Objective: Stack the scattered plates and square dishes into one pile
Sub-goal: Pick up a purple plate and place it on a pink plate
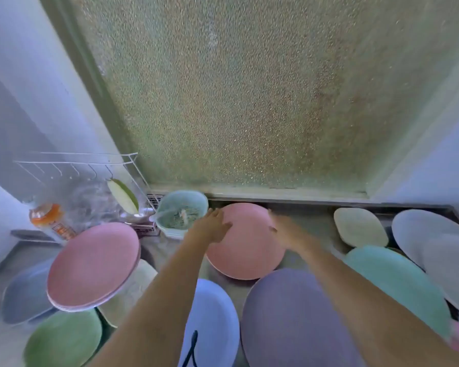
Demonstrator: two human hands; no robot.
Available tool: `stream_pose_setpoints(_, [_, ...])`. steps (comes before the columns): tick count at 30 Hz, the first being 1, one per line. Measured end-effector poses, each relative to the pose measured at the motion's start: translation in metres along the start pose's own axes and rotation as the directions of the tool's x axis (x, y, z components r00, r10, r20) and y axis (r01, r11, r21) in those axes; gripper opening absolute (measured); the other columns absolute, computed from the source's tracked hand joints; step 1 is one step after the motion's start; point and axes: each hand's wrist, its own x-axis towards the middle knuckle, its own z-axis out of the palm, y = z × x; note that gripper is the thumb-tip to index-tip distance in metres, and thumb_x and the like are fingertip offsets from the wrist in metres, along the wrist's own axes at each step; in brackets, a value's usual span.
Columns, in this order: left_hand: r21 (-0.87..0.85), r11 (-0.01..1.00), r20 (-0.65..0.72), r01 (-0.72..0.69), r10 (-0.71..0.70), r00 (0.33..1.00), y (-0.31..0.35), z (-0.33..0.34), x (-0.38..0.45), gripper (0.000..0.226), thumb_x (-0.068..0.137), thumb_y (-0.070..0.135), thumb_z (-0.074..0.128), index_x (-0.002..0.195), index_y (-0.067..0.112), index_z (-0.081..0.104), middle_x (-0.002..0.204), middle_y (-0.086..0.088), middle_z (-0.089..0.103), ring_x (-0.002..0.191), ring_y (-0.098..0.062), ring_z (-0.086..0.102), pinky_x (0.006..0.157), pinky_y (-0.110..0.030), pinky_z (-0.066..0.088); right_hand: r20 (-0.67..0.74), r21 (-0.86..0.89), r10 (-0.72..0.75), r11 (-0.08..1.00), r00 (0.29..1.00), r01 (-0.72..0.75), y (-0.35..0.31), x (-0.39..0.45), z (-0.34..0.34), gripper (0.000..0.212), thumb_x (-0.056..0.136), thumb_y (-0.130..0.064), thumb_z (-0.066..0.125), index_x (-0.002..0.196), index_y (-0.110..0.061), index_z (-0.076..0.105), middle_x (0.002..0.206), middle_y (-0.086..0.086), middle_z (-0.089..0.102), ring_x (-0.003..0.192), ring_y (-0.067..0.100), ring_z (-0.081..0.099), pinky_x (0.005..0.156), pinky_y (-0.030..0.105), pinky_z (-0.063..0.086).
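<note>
A pink plate point(247, 247) lies at the back centre of the counter. My left hand point(210, 229) is spread over its left rim, fingers apart. My right hand point(289, 231), blurred, hovers over its right rim, fingers apart. On the left, a short pile of pink plates point(90, 266) rests on a beige plate point(133, 287) and a blue-grey dish point(24, 295). A green plate point(61, 340), a pale blue plate point(212, 321), a purple plate point(297, 321), a teal plate point(398, 284), a beige dish point(361, 227) and grey-white plates point(435, 245) lie around.
A mint colander point(180, 213) stands just left of the back pink plate. A white wire rack point(85, 170), a bottle with an orange cap point(48, 218) and a clear bag sit at the back left. A frosted window point(249, 102) rises behind the counter.
</note>
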Motion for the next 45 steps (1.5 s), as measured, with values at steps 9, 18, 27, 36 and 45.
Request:
stream_pose_setpoints(9, [-0.14, 0.973, 0.056, 0.185, -0.179, 0.982, -0.005, 0.091, -0.042, 0.084, 0.091, 0.034, 0.052, 0.15, 0.014, -0.004, 0.159, -0.009, -0.015, 0.147, -0.028, -0.011, 0.118, -0.043, 0.011, -0.232, 0.012, 0.107, 0.994, 0.967, -0.107, 0.051, -0.048, 0.072, 0.034, 0.095, -0.027, 0.047, 0.124, -0.01, 0.043, 0.116, 0.012, 0.056, 0.099, 0.032, 0.056, 0.077, 0.042, 0.047])
stream_pose_setpoints(18, [-0.716, 0.668, -0.073, 0.203, -0.361, 0.93, 0.009, 0.099, -0.039, 0.09, 0.083, -0.003, 0.049, 0.148, 0.005, -0.013, 0.159, -0.01, 0.002, 0.134, -0.034, 0.037, 0.102, -0.036, 0.035, -0.012, -0.179, 0.115, 0.977, 0.993, -0.116, 0.064, -0.074, 0.082, 0.013, 0.088, -0.015, 0.04, 0.084, -0.027, 0.034, 0.09, -0.002, 0.057, 0.087, 0.022, 0.056, 0.063, 0.033, 0.036])
stream_pose_setpoints(27, [-0.726, 0.635, -0.028, 0.265, -0.413, 0.91, 0.01, 0.102, -0.038, 0.08, 0.082, 0.0, 0.045, 0.151, 0.013, 0.006, 0.153, -0.011, 0.029, 0.122, -0.034, 0.05, 0.089, -0.033, 0.041, -0.306, 0.312, 0.279, 0.933, 0.91, -0.181, 0.07, -0.074, 0.016, 0.017, 0.094, -0.01, 0.041, 0.086, -0.007, 0.056, 0.072, 0.004, 0.058, 0.073, 0.032, 0.052, 0.064, 0.037, 0.04])
stream_pose_setpoints(36, [-0.88, 0.407, 0.051, 0.243, -0.428, 0.902, 0.02, 0.096, -0.046, 0.02, 0.086, 0.002, 0.044, 0.09, 0.005, 0.064, 0.079, -0.01, 0.065, 0.073, -0.039, 0.055, 0.064, -0.035, 0.048, -0.326, 0.498, 0.468, 0.823, 0.821, -0.272, 0.054, -0.002, 0.035, 0.025, 0.098, -0.009, 0.032, 0.097, 0.002, 0.054, 0.094, 0.02, 0.059, 0.087, 0.036, 0.053, 0.069, 0.034, 0.035])
stream_pose_setpoints(45, [-0.901, 0.39, -0.001, 0.191, -0.441, 0.897, 0.002, 0.097, -0.044, 0.033, 0.088, 0.014, 0.056, 0.117, 0.026, 0.064, 0.079, 0.009, 0.07, 0.069, -0.003, 0.066, 0.059, -0.014, 0.05, -0.423, 0.429, 0.522, 0.836, 0.741, -0.343, 0.05, -0.005, 0.056, 0.026, 0.097, -0.012, 0.033, 0.112, -0.01, 0.055, 0.109, 0.013, 0.06, 0.1, 0.032, 0.054, 0.084, 0.036, 0.04])
